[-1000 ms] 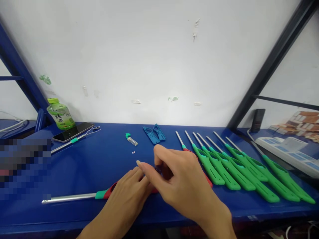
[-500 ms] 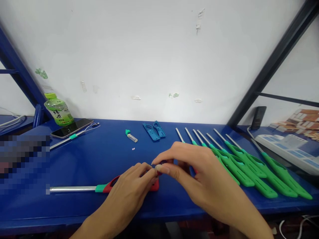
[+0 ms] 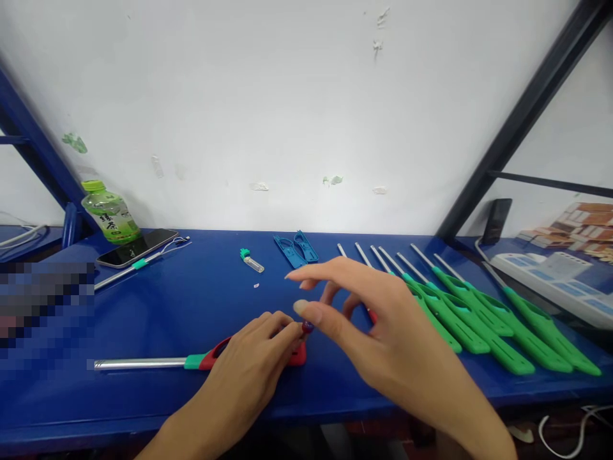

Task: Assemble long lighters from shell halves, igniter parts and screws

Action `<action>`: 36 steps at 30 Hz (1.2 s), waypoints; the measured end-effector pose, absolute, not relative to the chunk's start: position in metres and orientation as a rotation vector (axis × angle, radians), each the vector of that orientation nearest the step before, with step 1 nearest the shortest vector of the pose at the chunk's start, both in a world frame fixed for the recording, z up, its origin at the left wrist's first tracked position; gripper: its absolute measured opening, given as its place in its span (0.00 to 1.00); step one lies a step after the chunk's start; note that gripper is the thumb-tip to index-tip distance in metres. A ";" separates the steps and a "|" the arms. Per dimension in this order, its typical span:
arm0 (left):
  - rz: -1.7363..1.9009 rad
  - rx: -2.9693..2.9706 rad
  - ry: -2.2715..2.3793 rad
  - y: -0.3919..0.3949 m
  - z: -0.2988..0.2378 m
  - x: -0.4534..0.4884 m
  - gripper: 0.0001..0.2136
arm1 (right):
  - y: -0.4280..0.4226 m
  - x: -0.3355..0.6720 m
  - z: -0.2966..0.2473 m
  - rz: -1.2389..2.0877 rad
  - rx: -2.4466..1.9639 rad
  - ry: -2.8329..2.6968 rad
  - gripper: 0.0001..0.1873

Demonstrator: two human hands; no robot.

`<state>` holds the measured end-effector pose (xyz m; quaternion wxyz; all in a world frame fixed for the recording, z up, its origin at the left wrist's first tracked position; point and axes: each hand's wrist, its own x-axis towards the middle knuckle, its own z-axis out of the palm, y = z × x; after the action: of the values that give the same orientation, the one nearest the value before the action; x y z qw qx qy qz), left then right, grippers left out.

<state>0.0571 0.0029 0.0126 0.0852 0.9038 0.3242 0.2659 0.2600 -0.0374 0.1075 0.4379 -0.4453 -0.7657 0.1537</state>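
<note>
A red long-necked gas lighter [image 3: 297, 356] lies across the front of the table, its metal tube [image 3: 138, 364] pointing left past a teal collar. My left hand [image 3: 256, 354] is closed over its handle, covering most of it. At that hand's fingertips shows a small dark red piece [image 3: 307, 327], too small to identify. Just right of it hovers my right hand [image 3: 364, 313], thumb and forefinger apart with nothing between them. Behind its curled fingers a bit of red shows; what it belongs to is hidden.
Several green gas lighters [image 3: 472, 326] lie in a row at right. Blue handle shells [image 3: 294, 249] and a clear fuel tank [image 3: 252, 260] are farther back. A bottle [image 3: 111, 214], a phone [image 3: 138, 248] and a wired metal tube [image 3: 129, 271] occupy the left; a power strip [image 3: 555, 281] is far right.
My right thumb and forefinger have parted from the small piece at the left fingertips and spread open. The left hand keeps its place on the lighter.
</note>
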 end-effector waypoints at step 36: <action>0.773 2.689 0.942 0.003 0.011 0.057 0.13 | -0.032 0.256 0.107 0.341 -1.184 -1.834 0.12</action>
<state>0.0570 0.0026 0.0110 0.0946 0.9068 0.3176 0.2607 0.2557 -0.0319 0.1075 0.4494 -0.4786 -0.7416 0.1380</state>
